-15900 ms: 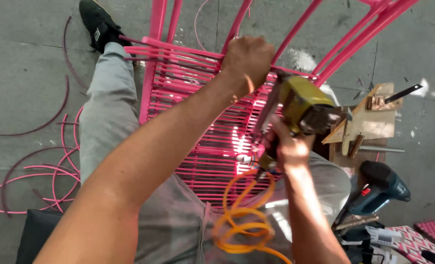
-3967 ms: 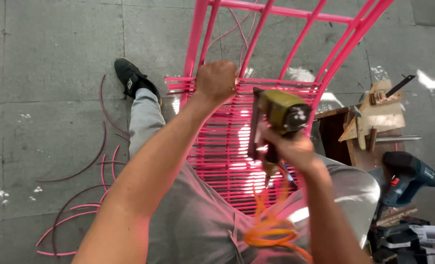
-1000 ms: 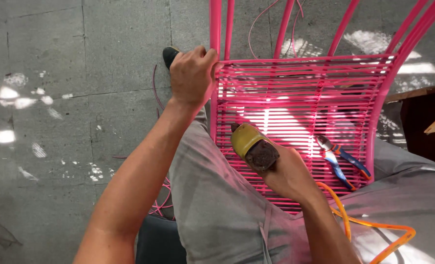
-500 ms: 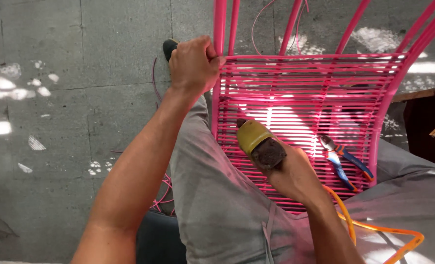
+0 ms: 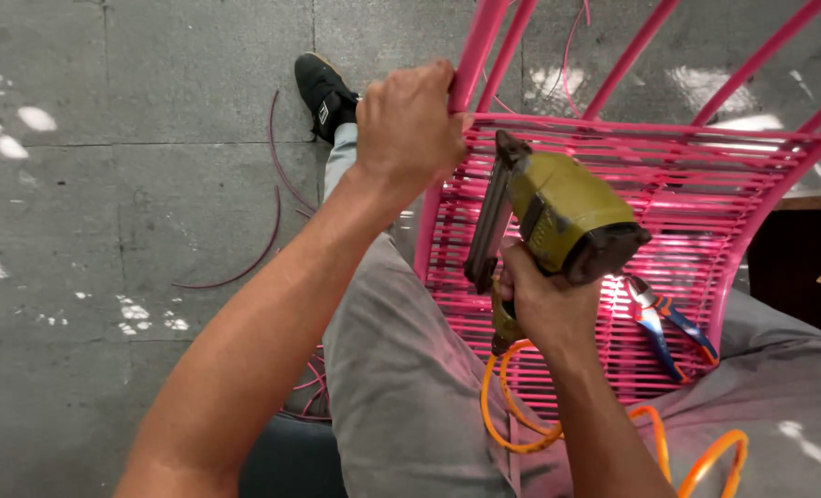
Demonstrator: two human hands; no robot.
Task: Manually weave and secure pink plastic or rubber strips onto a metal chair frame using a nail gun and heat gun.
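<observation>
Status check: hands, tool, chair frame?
Left hand gripping pink frame. Right hand holds green nail gun, nose near the woven cord. Pliers lie on the weave; orange hose trails below.

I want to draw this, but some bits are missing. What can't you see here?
All from the head view:
- Left hand fingers: curled behind the pink frame, so hidden.
- Stapler handle and trigger: covered by the right hand.
- Orange hose: runs off the bottom edge.
- Pliers: tips blurred in glare on the cords.
- Frame top: cut off by the upper edge.
- Shoe: logo too small.
</observation>
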